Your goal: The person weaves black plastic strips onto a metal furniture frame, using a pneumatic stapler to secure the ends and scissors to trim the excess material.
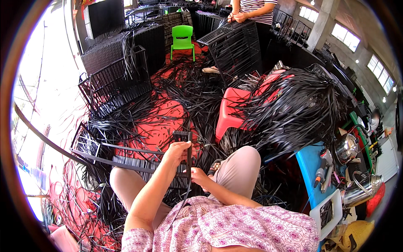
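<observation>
A black frame [97,150] with rows of flat strips across it lies over my lap, its near end post [189,157] standing between my hands. My left hand [177,153] is closed on the upper part of that post, thumb against it. Lower on the post's other side, my right hand [200,176] pinches a flat black plastic strip [184,197] whose tail hangs down over my shirt. Its fingertips are partly hidden by the post. Another long strip [42,133] arcs in from the left toward the frame.
A red stool [228,110] carries a large heap of black strips [294,109]. Loose strips cover the red floor [161,115]. A blue table [310,170] with tools stands right. Farther off are a green chair [182,38], black frames [115,86] and a person in stripes [262,12].
</observation>
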The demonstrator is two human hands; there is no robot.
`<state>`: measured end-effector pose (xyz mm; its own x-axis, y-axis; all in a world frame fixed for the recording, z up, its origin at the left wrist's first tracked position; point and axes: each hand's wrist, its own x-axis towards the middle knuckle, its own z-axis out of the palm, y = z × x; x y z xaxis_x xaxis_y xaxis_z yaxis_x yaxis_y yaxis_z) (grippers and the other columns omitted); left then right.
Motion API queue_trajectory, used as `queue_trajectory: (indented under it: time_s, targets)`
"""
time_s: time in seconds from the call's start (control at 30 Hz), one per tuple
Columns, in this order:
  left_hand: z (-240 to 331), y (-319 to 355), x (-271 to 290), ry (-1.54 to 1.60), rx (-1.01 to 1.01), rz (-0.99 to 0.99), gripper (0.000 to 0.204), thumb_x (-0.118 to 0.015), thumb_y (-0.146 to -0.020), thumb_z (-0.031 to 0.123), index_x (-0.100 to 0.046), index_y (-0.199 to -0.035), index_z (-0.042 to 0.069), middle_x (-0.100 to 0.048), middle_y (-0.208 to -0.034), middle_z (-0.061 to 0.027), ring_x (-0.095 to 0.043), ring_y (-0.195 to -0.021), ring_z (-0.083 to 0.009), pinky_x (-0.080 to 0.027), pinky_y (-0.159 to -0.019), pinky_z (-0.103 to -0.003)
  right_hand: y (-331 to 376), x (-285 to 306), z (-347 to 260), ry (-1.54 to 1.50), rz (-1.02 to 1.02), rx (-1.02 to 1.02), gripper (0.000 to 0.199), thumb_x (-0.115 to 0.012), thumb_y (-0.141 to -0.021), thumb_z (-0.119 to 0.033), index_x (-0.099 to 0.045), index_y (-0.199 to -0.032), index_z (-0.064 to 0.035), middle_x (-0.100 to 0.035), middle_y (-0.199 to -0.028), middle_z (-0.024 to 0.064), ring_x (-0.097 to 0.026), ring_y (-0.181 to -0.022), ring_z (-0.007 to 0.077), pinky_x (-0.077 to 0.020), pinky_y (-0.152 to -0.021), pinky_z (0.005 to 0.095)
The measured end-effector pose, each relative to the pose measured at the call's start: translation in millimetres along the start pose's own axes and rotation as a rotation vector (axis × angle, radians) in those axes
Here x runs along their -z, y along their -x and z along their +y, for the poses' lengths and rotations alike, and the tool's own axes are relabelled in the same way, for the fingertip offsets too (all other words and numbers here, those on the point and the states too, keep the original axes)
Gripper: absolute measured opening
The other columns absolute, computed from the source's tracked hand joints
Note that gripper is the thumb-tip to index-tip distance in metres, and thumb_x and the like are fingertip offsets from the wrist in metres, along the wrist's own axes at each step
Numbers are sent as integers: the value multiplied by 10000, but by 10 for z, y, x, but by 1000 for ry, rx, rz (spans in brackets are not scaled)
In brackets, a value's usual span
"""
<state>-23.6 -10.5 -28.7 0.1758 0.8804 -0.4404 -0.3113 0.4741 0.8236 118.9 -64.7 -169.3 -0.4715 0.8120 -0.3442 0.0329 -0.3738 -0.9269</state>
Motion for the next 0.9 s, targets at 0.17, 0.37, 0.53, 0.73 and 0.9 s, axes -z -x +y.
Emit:
queue_trajectory:
  time_s: [0.17, 0.37, 0.53, 0.73, 0.9]
  targets:
    - [-3, -1, 6, 2, 0, 6, 238, -628, -918, 238, -639, -1002, 16, -695, -881, -107, -685, -761, -201, -550, -625, -325, 31, -4, -46, 74, 23, 11, 127, -529, -846, -114, -595, -792, -20, -555, -669, -12, -500, -584, 87, -379, -524, 262]
    - [-33, -44, 24, 3, 0, 7, 223, -633, -915, 235, -642, -991, 26, -697, -880, -100, -685, -756, -199, -555, -647, -333, -79, 21, 122, 84, 49, 12, 138, -540, -829, -130, -599, -779, -15, -557, -664, -1, -497, -581, 90, -371, -519, 276]
    - [-21, -30, 13, -1, -1, 5, 220, -635, -914, 237, -643, -986, 28, -698, -877, -96, -685, -757, -197, -556, -651, -337, -87, 33, 130, 93, 44, 21, 145, -540, -827, -132, -601, -772, -13, -565, -666, 10, -502, -592, 90, -380, -534, 278]
    - [-22, -27, 16, -5, -1, 15, 221, -634, -914, 235, -644, -984, 25, -697, -875, -97, -686, -758, -199, -558, -652, -339, 1, -2, -23, 110, 37, 19, 135, -531, -834, -117, -593, -774, -13, -559, -662, 9, -505, -602, 94, -394, -554, 274]
    - [-28, -37, 18, -9, 2, 20, 221, -633, -915, 234, -643, -986, 25, -697, -872, -97, -686, -762, -199, -557, -655, -338, 65, -26, -132, 66, 18, -5, 132, -523, -844, -102, -583, -771, -10, -553, -660, 1, -510, -601, 97, -398, -555, 271]
